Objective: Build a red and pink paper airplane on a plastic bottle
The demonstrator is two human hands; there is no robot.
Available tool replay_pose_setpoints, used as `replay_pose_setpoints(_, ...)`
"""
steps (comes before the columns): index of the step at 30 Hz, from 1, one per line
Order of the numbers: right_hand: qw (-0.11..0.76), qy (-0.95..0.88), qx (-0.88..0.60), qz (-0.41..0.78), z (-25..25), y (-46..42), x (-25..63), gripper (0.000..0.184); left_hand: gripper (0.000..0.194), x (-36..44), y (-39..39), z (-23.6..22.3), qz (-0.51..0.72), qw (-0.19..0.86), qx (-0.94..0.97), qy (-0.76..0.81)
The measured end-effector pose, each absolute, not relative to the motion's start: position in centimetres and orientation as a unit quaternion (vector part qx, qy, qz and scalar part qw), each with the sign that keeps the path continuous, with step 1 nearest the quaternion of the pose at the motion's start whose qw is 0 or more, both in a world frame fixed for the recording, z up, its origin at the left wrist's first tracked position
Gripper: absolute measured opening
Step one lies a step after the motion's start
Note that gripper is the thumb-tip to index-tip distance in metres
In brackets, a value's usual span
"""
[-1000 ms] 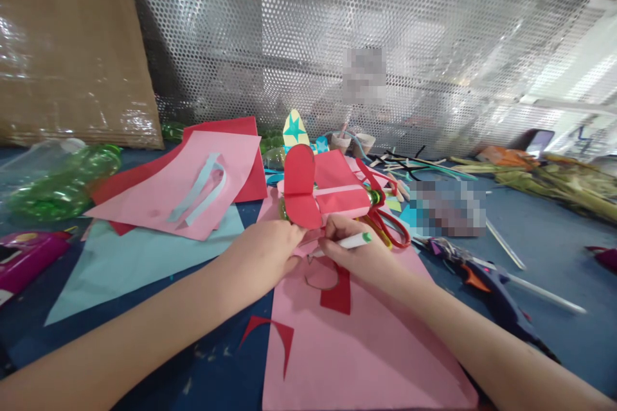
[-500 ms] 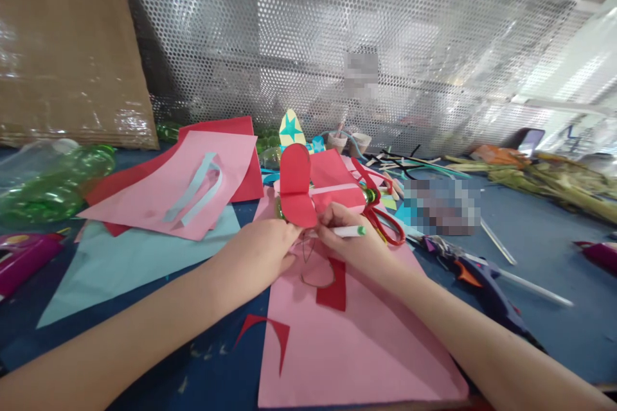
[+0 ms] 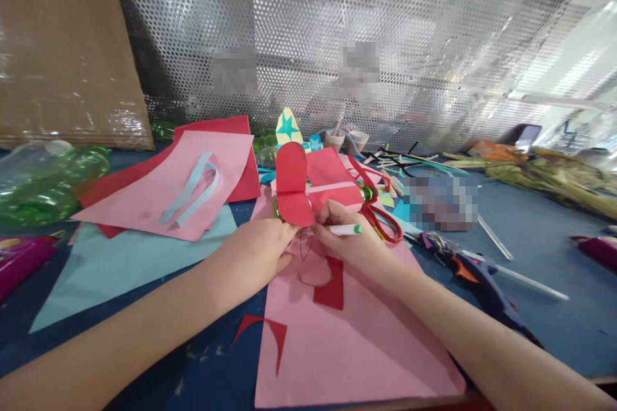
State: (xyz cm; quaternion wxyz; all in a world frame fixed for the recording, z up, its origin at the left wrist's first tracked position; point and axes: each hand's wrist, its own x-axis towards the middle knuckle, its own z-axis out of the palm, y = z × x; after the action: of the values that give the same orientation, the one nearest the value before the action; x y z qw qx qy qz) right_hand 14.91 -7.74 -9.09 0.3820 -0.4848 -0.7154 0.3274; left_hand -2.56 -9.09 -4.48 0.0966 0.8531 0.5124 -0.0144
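Note:
My right hand [image 3: 344, 234] is closed round a white marker with a green end [image 3: 347, 229], its tip side turned toward my left hand. Under both hands lies a large pink paper sheet [image 3: 357, 353], with a thin dark curved outline drawn on it. My left hand [image 3: 270, 241] presses on the sheet's left side, fingers bent and tips partly hidden. Just beyond the hands, a bent red paper piece with rounded ends [image 3: 292, 170] stands by a green bottle wrapped in red and pink paper [image 3: 332, 196]. Red-handled scissors [image 3: 388, 225] lie beside the bottle.
Red scraps [image 3: 330, 286] lie on and beside the sheet. Pink, red and light blue papers [image 3: 135, 276] overlap at left, near green plastic bottles [image 3: 62, 180] and a magenta tool [image 3: 22, 260]. At right are a dark blue glue gun [image 3: 486, 282] and glue sticks [image 3: 515, 282].
The marker has swung slightly lower and flatter in my right hand, which has shifted a little left. My left hand keeps its place on the paper. The whole view has drifted slightly.

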Motion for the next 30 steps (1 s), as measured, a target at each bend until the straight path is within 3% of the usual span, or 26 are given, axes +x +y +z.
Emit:
replay_pose_setpoints(7,0.351,-0.734,-0.509,0.28,-8.6,-8.0,15.4,0.013,0.018,-2.6,-9.1,-4.5,-0.019,0.099,0.856,0.507)
replay_pose_setpoints(30,0.31,-0.757,-0.497,0.289,-7.8,-8.3,16.4,0.012,0.019,-2.5,-9.1,-4.4,-0.028,0.066,0.859,0.506)
